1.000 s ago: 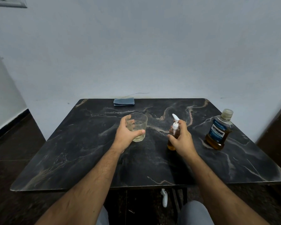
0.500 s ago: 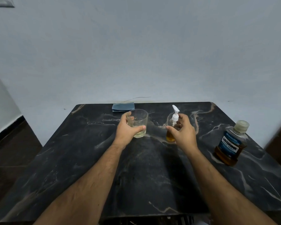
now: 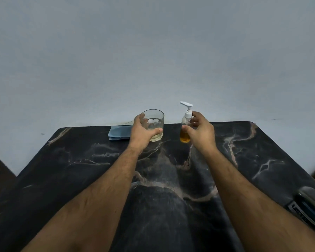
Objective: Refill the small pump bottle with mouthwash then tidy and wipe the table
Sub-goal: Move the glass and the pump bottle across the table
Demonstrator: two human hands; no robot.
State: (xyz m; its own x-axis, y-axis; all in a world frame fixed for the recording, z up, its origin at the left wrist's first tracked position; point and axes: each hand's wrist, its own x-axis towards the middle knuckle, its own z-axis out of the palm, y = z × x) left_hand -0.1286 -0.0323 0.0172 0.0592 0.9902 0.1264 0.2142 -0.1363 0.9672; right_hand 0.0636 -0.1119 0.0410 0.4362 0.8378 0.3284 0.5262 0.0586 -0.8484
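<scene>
A clear drinking glass with a little pale liquid in its base stands at the far side of the dark marble table, and my left hand is wrapped around it. Just right of it is the small pump bottle, clear with a white pump head and amber mouthwash in its lower part. My right hand holds that bottle between thumb and fingers. The big mouthwash bottle shows blurred at the right edge of the table, partly cut off by the frame.
A folded blue cloth lies at the table's back edge, left of the glass and partly behind my left hand. A pale wall rises right behind the table. Dark floor shows at the left.
Both hands have carried the glass and the pump bottle farther back toward the wall. The view has tilted up, so the big mouthwash bottle has slid to the lower right edge.
</scene>
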